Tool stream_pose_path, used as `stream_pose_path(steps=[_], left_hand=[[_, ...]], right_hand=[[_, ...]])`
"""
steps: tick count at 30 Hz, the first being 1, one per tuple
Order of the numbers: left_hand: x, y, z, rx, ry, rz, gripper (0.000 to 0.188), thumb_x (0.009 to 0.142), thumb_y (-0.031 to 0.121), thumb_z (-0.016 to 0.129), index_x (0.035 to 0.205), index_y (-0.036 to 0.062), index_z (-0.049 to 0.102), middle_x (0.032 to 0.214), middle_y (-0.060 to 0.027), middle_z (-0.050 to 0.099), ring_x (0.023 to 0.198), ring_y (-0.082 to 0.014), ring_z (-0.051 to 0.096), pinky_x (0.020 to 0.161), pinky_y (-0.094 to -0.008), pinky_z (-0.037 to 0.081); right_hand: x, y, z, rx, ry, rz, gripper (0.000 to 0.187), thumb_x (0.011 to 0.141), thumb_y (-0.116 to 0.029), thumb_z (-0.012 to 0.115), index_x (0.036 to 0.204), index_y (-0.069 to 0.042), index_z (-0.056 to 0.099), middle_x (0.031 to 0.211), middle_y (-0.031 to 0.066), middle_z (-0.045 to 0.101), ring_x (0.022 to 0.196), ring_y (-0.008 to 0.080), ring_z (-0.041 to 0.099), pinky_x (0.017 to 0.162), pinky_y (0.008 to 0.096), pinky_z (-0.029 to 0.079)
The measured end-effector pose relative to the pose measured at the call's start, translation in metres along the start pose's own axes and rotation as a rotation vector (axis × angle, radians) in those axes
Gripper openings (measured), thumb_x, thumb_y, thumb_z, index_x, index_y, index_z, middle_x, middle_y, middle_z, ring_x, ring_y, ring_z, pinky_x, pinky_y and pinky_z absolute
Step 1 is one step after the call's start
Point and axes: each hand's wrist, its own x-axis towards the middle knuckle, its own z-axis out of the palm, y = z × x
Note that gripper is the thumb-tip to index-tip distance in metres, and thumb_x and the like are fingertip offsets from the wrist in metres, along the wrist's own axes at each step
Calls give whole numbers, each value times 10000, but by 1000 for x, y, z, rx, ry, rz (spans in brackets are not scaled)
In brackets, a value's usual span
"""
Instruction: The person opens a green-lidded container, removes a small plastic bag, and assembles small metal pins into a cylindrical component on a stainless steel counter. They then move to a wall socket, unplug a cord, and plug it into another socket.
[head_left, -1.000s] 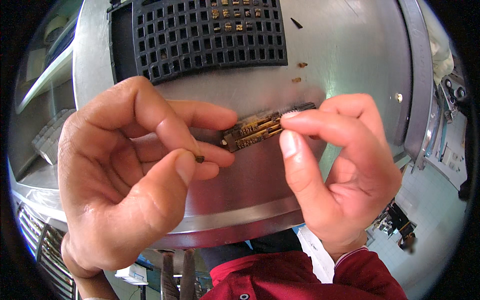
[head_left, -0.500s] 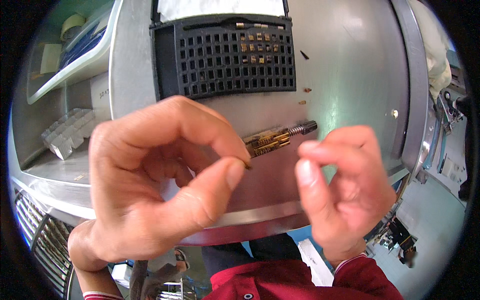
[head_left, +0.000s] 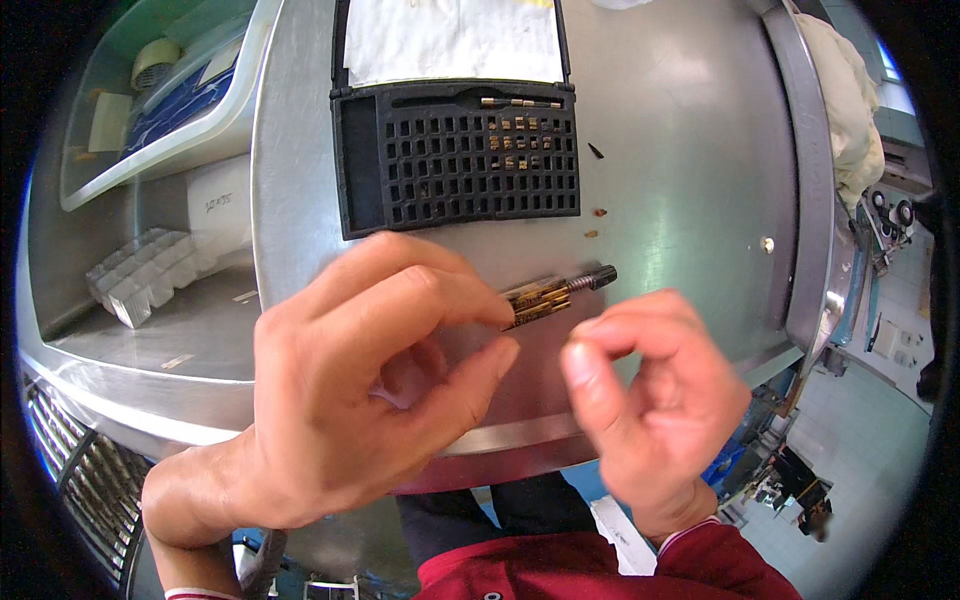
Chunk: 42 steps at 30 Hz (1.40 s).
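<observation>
My left hand (head_left: 370, 370) hovers over the front of the metal table, its thumb and forefinger slightly parted with nothing visible between them. To its right, my right hand (head_left: 655, 400) has thumb and forefinger pinched together; what they hold, if anything, is too small to name. Behind the fingers lies a brass-coloured type holder (head_left: 540, 303) with rows of small raised characters, a spring and a black knob; my left fingertips hide its left end. Farther back, an open black case (head_left: 430, 188) has a grid of small slots, several of them filled with small brass type pieces (head_left: 515, 143).
A dark pointed piece (head_left: 596, 151) and two tiny reddish and tan bits (head_left: 599, 212) lie right of the case. A clear bin (head_left: 160, 165) and a clear plastic compartment tray (head_left: 145, 275) stand at the left. The steel table (head_left: 700, 180) has a raised right edge.
My left thumb and forefinger have parted from their pinch on a tiny brass-coloured piece. My right hand stays pinched. The view has shifted, showing more of the case's lid.
</observation>
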Motion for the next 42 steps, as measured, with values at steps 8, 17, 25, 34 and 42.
stream_pose_path(steps=[8,17,25,34,42], left_hand=[[1,-13,12,446,71,258,407,634,40,867,1020,31,739,949,-108,628,831,-272,618,690,-356,514],[-1,-17,13,426,96,272,351,648,15,854,985,37,759,902,-93,635,777,-237,615,643,-343,507],[-1,-18,11,443,61,313,358,658,22,855,1004,35,762,897,-89,623,743,-218,605,611,-331,492],[0,-18,10,449,55,344,361,668,22,846,1018,26,759,891,-93,621,731,-217,602,602,-328,486],[0,-18,12,411,77,331,365,664,13,843,1019,30,759,891,-99,625,737,-227,613,613,-336,496]], right_hand=[[11,14,-6,-92,68,121,57,828,13,780,858,0,734,761,59,661,699,134,564,632,261,456],[12,15,-2,-88,1,145,60,825,-15,790,857,-17,739,756,52,667,678,140,549,617,270,439],[12,14,-2,-104,-32,147,72,830,-6,773,848,-26,706,724,42,629,657,148,531,630,281,415],[12,10,-1,-137,-61,158,76,839,-10,760,860,-34,692,733,39,617,664,156,528,646,303,416],[15,7,-5,-209,15,122,72,838,-22,763,869,-35,700,745,48,626,678,173,549,643,303,439]])
